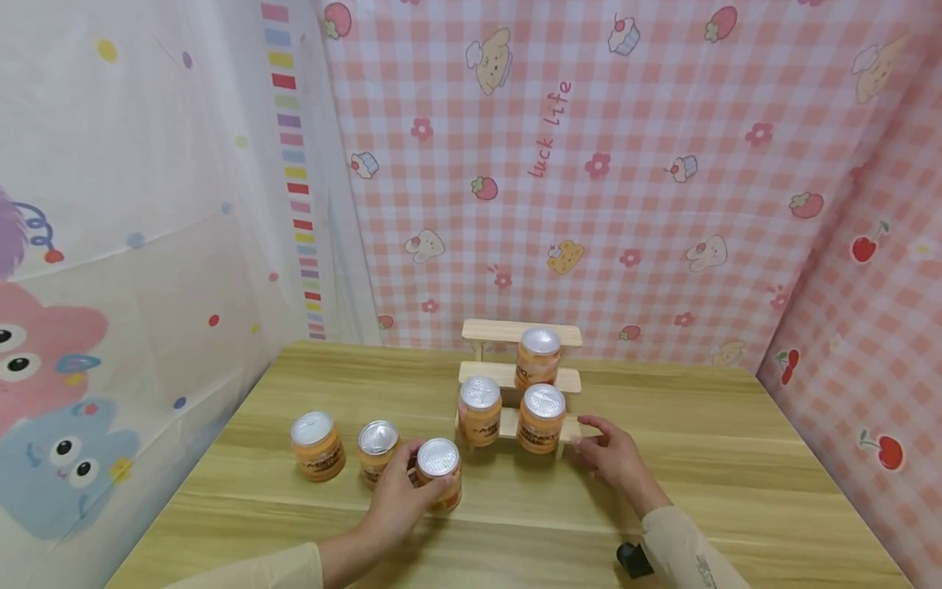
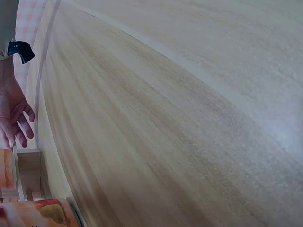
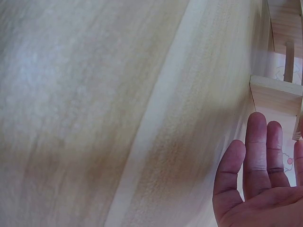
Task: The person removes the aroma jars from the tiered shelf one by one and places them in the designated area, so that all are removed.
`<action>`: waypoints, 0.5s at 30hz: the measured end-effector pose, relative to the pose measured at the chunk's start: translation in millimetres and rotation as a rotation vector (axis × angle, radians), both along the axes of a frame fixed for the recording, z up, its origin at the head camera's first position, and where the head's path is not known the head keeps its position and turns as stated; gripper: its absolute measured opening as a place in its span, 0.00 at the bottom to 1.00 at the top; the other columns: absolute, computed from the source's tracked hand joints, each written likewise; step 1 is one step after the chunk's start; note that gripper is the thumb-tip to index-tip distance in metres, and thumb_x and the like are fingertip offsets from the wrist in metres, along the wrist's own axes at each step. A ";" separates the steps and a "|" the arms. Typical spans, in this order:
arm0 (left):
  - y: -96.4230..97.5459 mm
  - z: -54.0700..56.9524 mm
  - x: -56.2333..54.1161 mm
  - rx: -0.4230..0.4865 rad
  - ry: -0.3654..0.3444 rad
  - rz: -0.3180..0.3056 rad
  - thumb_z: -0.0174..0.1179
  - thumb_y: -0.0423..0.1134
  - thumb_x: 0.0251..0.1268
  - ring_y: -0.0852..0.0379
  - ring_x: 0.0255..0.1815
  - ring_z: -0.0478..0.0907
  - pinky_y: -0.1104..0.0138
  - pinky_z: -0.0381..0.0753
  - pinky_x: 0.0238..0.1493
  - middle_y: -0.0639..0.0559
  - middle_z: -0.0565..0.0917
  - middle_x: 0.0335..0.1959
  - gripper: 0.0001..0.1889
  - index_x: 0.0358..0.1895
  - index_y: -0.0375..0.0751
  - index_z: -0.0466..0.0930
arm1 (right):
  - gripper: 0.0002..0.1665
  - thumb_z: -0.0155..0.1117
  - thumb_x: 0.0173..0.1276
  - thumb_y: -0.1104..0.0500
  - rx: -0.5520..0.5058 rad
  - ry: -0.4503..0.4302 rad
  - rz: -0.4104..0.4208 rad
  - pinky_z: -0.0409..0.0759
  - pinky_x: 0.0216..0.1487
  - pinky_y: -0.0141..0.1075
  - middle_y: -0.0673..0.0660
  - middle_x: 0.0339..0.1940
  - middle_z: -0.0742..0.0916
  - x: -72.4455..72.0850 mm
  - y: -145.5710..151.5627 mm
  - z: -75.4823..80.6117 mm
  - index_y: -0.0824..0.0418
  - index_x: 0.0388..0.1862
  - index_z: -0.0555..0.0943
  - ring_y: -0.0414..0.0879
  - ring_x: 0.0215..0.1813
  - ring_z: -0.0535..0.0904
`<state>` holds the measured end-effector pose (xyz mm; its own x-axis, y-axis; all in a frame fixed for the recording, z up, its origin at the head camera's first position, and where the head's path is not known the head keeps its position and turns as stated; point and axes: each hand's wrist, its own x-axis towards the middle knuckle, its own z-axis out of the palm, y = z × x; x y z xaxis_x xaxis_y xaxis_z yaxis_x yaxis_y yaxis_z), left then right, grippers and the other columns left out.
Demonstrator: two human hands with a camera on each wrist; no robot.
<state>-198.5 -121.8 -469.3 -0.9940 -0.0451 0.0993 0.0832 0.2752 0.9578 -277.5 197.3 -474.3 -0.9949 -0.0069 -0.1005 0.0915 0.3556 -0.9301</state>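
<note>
My left hand [image 1: 397, 501] grips an orange can [image 1: 439, 460] with a silver lid, thumb on the near side and fingers round its left. In the left wrist view only part of an orange can [image 2: 40, 213] shows at the bottom edge. My right hand [image 1: 616, 460] is beside the right end of a small tiered wooden rack [image 1: 521, 330], fingertips right at its lowest step. Its fingers [image 3: 257, 151] look extended in the right wrist view, holding nothing. On the rack's lowest step stand two cans, a left one [image 1: 480, 415] and a right one [image 1: 542, 421].
Another can [image 1: 538, 360] stands on the rack's middle step, at the right. Two more cans, one at far left [image 1: 318, 448] and one partly behind my left hand [image 1: 378, 448], stand on the wooden table [image 1: 530, 532]. Patterned cloths [image 1: 625, 204] hang behind and beside.
</note>
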 end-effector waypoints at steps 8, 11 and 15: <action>2.3 1.9 -1.4 -0.008 0.008 -0.011 0.74 0.36 0.55 0.38 0.64 0.70 0.45 0.69 0.65 0.35 0.74 0.60 0.37 0.65 0.26 0.65 | 0.27 0.64 0.72 0.62 0.000 -0.014 -0.002 0.77 0.26 0.38 0.62 0.41 0.86 -1.5 0.9 -1.3 0.66 0.67 0.71 0.50 0.37 0.84; 3.4 3.9 -0.8 -0.039 0.010 0.003 0.75 0.36 0.54 0.37 0.66 0.69 0.44 0.65 0.67 0.35 0.74 0.62 0.39 0.67 0.28 0.64 | 0.27 0.64 0.72 0.62 -0.004 -0.025 -0.006 0.77 0.25 0.38 0.62 0.41 0.86 -1.4 0.6 -1.1 0.65 0.67 0.72 0.50 0.37 0.85; 3.8 10.1 -0.5 -0.050 0.025 0.014 0.75 0.38 0.53 0.36 0.70 0.64 0.42 0.59 0.70 0.33 0.70 0.67 0.42 0.70 0.29 0.63 | 0.27 0.63 0.72 0.62 -0.012 -0.030 -0.003 0.76 0.25 0.37 0.62 0.42 0.86 -2.0 0.2 -1.5 0.65 0.67 0.71 0.50 0.38 0.84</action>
